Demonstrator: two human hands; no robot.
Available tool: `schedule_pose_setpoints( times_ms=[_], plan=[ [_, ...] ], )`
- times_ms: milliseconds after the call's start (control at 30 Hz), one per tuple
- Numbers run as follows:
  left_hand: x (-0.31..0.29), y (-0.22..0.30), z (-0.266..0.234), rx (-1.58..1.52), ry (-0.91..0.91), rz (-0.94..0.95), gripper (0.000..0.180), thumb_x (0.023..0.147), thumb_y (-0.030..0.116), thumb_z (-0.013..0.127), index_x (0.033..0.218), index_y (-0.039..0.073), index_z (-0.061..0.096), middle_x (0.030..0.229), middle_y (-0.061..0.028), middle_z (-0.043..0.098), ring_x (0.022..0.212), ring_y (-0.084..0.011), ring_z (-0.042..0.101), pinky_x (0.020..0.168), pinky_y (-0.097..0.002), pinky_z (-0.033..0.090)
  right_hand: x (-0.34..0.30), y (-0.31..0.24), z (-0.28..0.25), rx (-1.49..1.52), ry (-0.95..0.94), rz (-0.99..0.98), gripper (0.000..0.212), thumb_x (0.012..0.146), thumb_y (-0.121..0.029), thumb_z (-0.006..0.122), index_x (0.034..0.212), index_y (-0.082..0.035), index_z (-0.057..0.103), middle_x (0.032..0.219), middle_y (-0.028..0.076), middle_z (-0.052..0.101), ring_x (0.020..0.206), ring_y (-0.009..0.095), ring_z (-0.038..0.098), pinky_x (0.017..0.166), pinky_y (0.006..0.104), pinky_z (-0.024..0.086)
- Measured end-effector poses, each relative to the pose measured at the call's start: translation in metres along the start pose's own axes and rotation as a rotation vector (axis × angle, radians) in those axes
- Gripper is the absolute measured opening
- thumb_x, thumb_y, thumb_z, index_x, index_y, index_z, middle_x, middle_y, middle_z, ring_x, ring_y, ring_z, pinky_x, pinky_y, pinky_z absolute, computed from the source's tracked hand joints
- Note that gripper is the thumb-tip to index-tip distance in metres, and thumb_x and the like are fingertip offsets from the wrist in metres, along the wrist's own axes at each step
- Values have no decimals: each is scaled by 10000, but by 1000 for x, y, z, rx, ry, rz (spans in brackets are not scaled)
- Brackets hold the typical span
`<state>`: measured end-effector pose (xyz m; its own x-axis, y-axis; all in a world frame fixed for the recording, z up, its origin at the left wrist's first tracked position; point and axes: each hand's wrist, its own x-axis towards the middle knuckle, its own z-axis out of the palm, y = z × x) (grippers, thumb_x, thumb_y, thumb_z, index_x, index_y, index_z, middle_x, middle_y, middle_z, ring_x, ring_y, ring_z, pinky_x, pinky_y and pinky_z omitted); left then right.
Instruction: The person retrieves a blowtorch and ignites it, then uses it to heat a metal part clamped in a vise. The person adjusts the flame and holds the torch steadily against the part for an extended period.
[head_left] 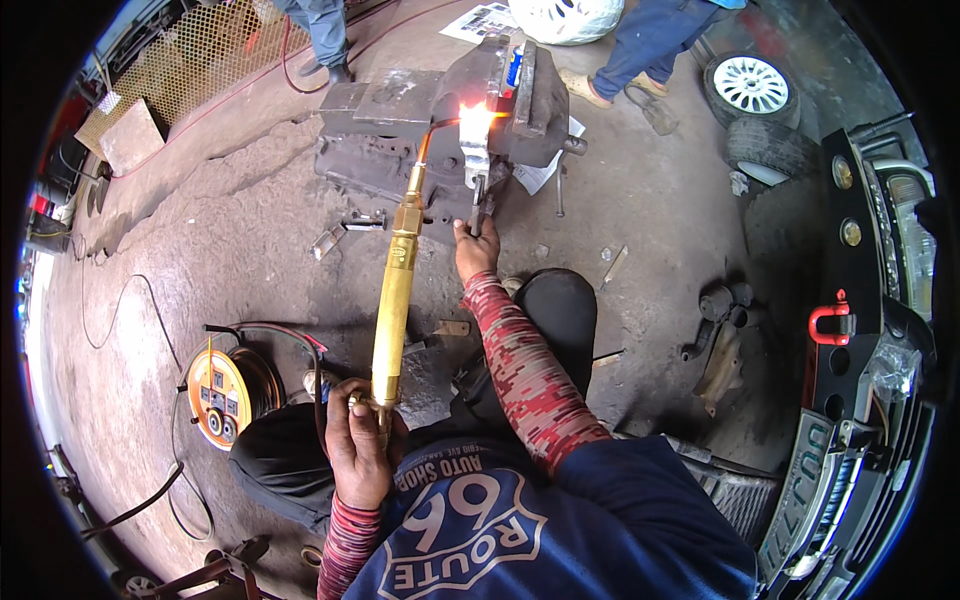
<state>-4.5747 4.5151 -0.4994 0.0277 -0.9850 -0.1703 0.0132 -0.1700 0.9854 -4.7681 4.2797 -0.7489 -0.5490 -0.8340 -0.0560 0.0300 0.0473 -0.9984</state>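
My left hand (360, 445) is closed around the valve end of a long brass gas torch (393, 320), close to my lap. The torch slants up and away to a bent tip, where a bright orange glow (478, 113) lights a bent grey metal bracket (474, 155). At the bracket's near end is a dark metal tool (480, 205) resembling pliers; my right hand (477, 247) is closed on it. Just beyond stands a heavy bench vise (538, 95), with the glowing part beside its jaws. The glare hides the exact contact there.
An orange cable reel (222, 395) with hoses stands at left. Loose metal parts (725, 345) and a car bumper (840, 300) with a red shackle (830, 318) are at right. Wheels (750, 85) lie far right. Two people's legs (655, 45) show beyond the vise.
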Motion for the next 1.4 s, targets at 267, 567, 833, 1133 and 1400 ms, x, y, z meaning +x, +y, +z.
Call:
schedule_pose_setpoints(
  times_ms=[267,567,833,1133,1400],
  plan=[
    [0,0,2,18,40,-7,424,1053,445,411,1177,46,480,719,-35,572,517,-71,491,457,-200,345,1,1,-2,-11,-9,15,302,877,-162,714,1078,16,576,994,172,663,916,321,627,831,401,475],
    [0,3,1,36,11,-7,434,1049,455,418,1181,46,481,724,-33,572,513,-67,486,451,-198,342,3,7,1,-10,11,3,293,877,-165,710,1076,6,581,1001,183,662,922,330,623,827,407,472],
    [0,3,-2,15,-18,-25,418,1052,443,414,1188,53,475,730,-33,575,517,-63,485,459,-194,347,0,-1,-1,-34,0,-2,315,883,-177,707,1106,9,584,1007,190,674,925,341,635,833,416,473],
    [-1,6,-1,34,-36,-1,404,1053,435,419,1195,60,468,735,-29,570,538,-59,497,465,-184,354,0,-2,-1,-22,-17,6,311,887,-174,710,1098,7,571,1028,174,669,925,321,633,842,397,478],
    [-1,3,0,7,-22,8,414,1051,437,422,1184,48,470,729,-27,555,534,-66,490,467,-200,353,-4,-7,-1,-61,-7,-3,284,891,-165,707,1082,-2,573,982,148,672,907,297,633,832,390,477]
  ],
)
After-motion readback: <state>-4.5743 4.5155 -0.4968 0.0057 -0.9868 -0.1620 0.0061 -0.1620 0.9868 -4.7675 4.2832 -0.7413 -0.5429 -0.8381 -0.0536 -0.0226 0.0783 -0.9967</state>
